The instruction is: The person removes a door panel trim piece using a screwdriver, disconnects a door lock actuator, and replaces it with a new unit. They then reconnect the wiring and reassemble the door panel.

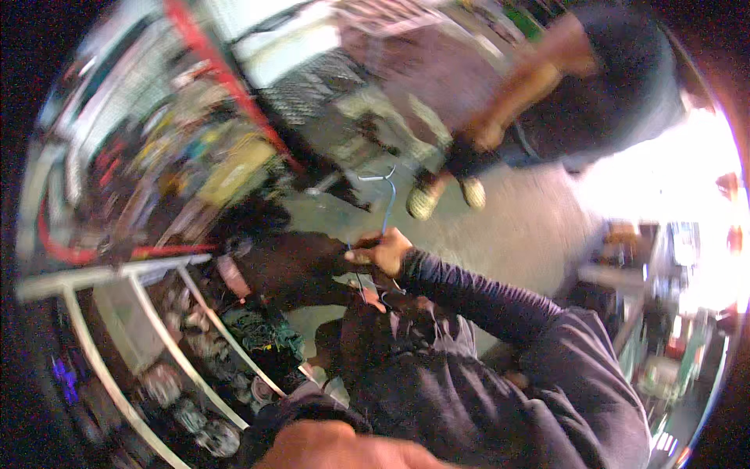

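My right hand (383, 254) is closed around a thin blue cord (389, 207), in front of my body and near the middle of the view. Above the hand the cord rises to a pale forked or hooked end (376, 178). A dark length of cord runs down from the hand toward my left hand (373, 300), just below it against my dark clothing. Motion blur and the clothing obscure the left fingers, so their grip is unclear. To the left of both hands lies a dark brown shape (293, 266), too blurred to name.
A person in dark clothing (609, 94) and pale yellow clogs (422, 203) stands at the far right, one arm hanging down. A red bar (226, 78) crosses the far left above cluttered goods. A pale metal rack (156, 313) with dark round parts stands at left; shelves (625, 273) stand at right.
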{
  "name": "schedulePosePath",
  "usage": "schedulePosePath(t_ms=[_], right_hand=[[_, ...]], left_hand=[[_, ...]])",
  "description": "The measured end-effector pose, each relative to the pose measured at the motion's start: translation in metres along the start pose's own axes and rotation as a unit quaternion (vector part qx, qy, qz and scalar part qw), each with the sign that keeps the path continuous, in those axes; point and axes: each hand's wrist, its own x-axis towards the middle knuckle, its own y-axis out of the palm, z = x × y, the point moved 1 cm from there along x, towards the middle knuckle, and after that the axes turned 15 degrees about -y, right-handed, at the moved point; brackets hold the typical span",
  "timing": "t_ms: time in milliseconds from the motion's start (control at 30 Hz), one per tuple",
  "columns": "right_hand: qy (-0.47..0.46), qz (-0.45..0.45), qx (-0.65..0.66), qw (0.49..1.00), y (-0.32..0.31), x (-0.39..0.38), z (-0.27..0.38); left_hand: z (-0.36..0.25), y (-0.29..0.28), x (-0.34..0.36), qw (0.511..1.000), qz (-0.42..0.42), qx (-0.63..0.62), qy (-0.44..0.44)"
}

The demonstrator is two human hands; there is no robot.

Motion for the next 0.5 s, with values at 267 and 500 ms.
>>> schedulePosePath(t_ms=[267, 500], right_hand=[[0.053, -0.295, 0.159, 0.941, -0.179, -0.19, 0.006], [0.035, -0.561, 0.195, 0.804, -0.351, -0.449, -0.028]], left_hand=[[0.151, 0.052, 0.208, 0.946, 0.268, -0.178, -0.038], [0.351, 0.135, 0.358, 0.889, 0.351, -0.268, -0.12]])
